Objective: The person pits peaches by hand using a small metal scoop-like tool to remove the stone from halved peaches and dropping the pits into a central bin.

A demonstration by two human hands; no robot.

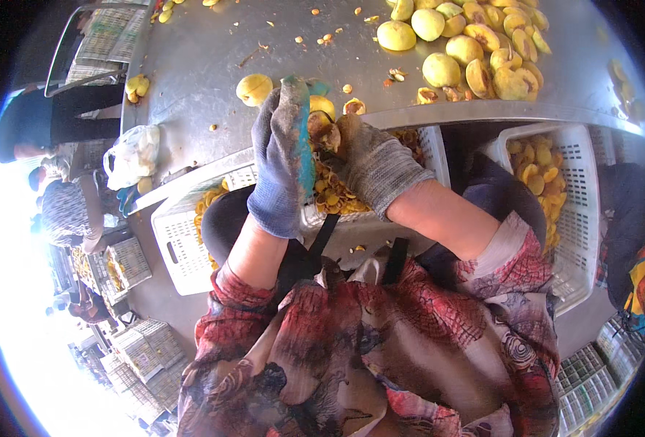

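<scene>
My left hand (285, 147), in a blue-grey work glove with a teal coated palm, is held edge-on with its fingers upward, cupping a yellow peach piece (323, 131) with a brown hollow. My right hand (380, 164), in a grey knit glove, presses against the piece's right side with curled fingers. Something dark shows by its fingers, too hidden to tell whether it is a tool. Just behind the hands, another yellow peach (322, 105) is partly covered. A peach (254, 90) lies left of my fingertips, and a cut piece (354, 106) rests near the table edge.
A heap of peaches (464, 52), some cut, covers the metal table's (202, 109) right part. Below the edge stand white plastic crates with peach pieces, left (178, 257), middle (434, 153) and right (579, 218). A plastic bag (132, 155) sits at the left corner. People work farther left.
</scene>
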